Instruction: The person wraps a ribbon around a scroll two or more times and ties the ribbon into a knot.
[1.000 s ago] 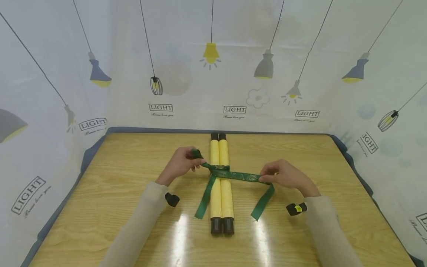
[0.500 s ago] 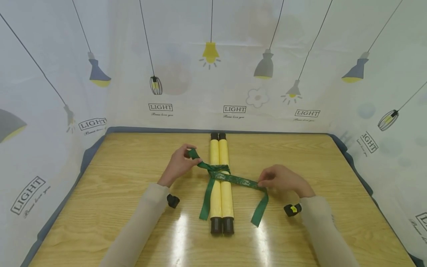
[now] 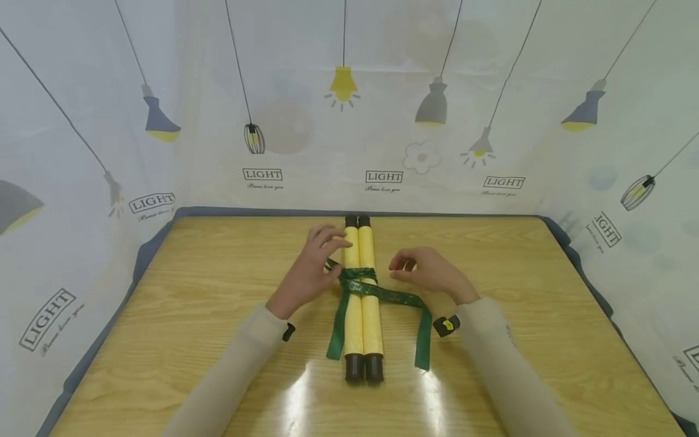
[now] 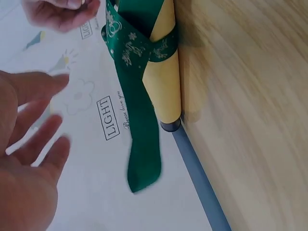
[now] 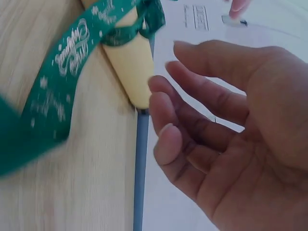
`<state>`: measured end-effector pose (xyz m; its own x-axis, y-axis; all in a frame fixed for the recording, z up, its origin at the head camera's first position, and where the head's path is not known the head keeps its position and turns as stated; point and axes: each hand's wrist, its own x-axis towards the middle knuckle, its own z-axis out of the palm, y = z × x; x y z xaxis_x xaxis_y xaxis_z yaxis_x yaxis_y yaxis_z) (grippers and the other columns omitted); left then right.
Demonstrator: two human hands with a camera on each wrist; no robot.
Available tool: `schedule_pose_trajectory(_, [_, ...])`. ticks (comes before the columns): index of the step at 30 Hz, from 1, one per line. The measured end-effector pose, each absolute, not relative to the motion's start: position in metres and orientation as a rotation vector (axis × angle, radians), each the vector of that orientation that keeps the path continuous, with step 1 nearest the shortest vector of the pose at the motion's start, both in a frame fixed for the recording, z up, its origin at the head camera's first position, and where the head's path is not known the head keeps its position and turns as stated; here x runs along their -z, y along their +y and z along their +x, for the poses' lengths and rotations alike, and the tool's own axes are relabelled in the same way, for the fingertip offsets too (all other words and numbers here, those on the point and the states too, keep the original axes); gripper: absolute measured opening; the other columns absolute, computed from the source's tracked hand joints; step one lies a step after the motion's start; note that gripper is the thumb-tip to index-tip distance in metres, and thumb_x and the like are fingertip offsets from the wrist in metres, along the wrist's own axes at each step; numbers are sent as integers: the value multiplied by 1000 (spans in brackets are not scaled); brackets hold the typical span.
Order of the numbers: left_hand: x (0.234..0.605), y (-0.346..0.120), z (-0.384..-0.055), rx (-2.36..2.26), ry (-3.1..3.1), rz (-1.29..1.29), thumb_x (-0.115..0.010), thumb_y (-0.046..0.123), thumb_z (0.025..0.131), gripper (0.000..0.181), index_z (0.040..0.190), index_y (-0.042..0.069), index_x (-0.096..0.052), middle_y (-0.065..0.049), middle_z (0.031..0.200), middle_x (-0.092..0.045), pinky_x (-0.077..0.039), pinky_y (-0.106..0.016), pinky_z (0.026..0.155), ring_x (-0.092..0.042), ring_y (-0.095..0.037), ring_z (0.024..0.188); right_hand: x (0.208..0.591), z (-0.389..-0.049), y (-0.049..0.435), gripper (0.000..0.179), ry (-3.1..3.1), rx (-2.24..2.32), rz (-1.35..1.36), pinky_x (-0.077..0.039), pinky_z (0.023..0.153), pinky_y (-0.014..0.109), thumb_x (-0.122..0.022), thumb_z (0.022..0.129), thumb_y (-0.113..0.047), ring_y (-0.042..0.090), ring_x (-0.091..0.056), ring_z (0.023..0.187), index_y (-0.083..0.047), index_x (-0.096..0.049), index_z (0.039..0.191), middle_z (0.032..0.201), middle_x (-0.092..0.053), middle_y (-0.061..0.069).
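Two yellow tubes with dark end caps [image 3: 354, 328] lie side by side on the table. A green ribbon [image 3: 384, 295] printed with pale lettering is wrapped and crossed around their middle, and its loose tails hang to either side. My left hand [image 3: 314, 267] hovers over the left edge of the tubes with fingers spread; in the left wrist view a ribbon tail [image 4: 139, 130] dangles apart from those fingers. To the right of the tubes my right hand [image 3: 428, 270] is raised with loosely bent fingers, holding nothing. The right wrist view shows the ribbon [image 5: 60, 72] apart from this hand.
The wooden table [image 3: 218, 255] has a blue-grey edge. Behind and around it stands a white curtain [image 3: 322, 139] printed with hanging lamps. A small black strap device [image 3: 446, 326] sits at the right wrist.
Both hands have let go of the ribbon ends. The left hand has moved right with its fingers spreading; the right hand has moved left and away from the front edge. The right tail now hangs loose.
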<state>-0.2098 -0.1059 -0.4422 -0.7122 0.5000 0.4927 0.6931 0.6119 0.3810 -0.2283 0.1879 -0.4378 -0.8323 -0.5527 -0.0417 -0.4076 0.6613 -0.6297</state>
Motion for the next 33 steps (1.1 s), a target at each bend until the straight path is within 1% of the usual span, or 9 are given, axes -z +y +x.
schedule_pose_trajectory(3, [441, -102, -205, 826, -2617, -1018, -80, 8, 90, 27, 116, 7, -71, -7, 124, -62, -51, -42, 99, -50, -25, 119, 438, -231, 175, 18, 2662, 941, -832, -52, 74, 31, -70, 98, -22, 15, -63, 85, -9, -72, 111, 97, -72, 3])
schedule_pose_trajectory(6, [442, -99, -203, 836, -2771, -1030, -81, 14, 89, 21, 108, 8, -75, -4, 111, -64, -52, -38, 89, -51, -21, 104, 438, -232, 163, 21, 2676, 960, -860, -53, 74, 31, -70, 98, -17, 16, -64, 85, -4, -71, 114, 98, -72, 6])
schedule_pose_trajectory(8, [443, -98, -202, 823, -2866, -1022, -82, 16, 88, 19, 105, 9, -77, -3, 106, -63, -52, -35, 84, -52, -19, 99, 439, -233, 155, 23, 2685, 956, -867, -53, 75, 31, -71, 98, -17, 17, -65, 86, -3, -71, 116, 99, -72, 7])
schedule_pose_trajectory(12, [447, -95, -202, 794, -2956, -1009, -83, 17, 87, 16, 101, 10, -79, -1, 101, -64, -52, -31, 80, -55, -17, 96, 443, -235, 142, 26, 2690, 944, -878, -54, 76, 31, -72, 97, -17, 16, -66, 86, -2, -72, 117, 100, -73, 7])
schedule_pose_trajectory(15, [452, -94, -204, 783, -2959, -1000, -81, 16, 89, 11, 99, 11, -80, 1, 99, -66, -52, -28, 78, -57, -16, 94, 447, -237, 134, 24, 2702, 928, -878, -55, 73, 31, -73, 96, -17, 15, -65, 82, -3, -73, 116, 98, -73, 6])
schedule_pose_trajectory(20, [459, -94, -209, 740, -2933, -1020, -76, 17, 94, 7, 97, 13, -81, 2, 97, -68, -53, -27, 78, -60, -15, 93, 456, -242, 129, 10, 2719, 892, -863, -51, 66, 28, -72, 97, -17, 10, -60, 72, -11, -78, 101, 88, -72, 0])
schedule_pose_trajectory(23, [461, -92, -212, 716, -2908, -1028, -73, 18, 97, 8, 99, 15, -79, 3, 97, -72, -54, -28, 80, -61, -13, 92, 458, -244, 129, 8, 2727, 882, -856, -49, 64, 27, -71, 98, -17, 9, -58, 70, -13, -78, 96, 85, -71, -1])
schedule_pose_trajectory(28, [460, -87, -216, 727, -2878, -984, -70, 18, 99, 10, 102, 15, -79, 3, 93, -74, -53, -28, 76, -59, -10, 84, 452, -240, 130, 10, 2713, 934, -847, -50, 68, 28, -68, 100, -18, 11, -60, 76, -13, -77, 98, 89, -72, 0])
schedule_pose_trajectory(33, [461, -82, -218, 780, -2869, -889, -71, 17, 98, 9, 99, 16, -79, 4, 89, -72, -52, -28, 72, -58, -10, 83, 450, -237, 133, 14, 2633, 1040, -771, -53, 75, 33, -64, 103, -23, 14, -63, 84, -16, -75, 102, 95, -73, -1])
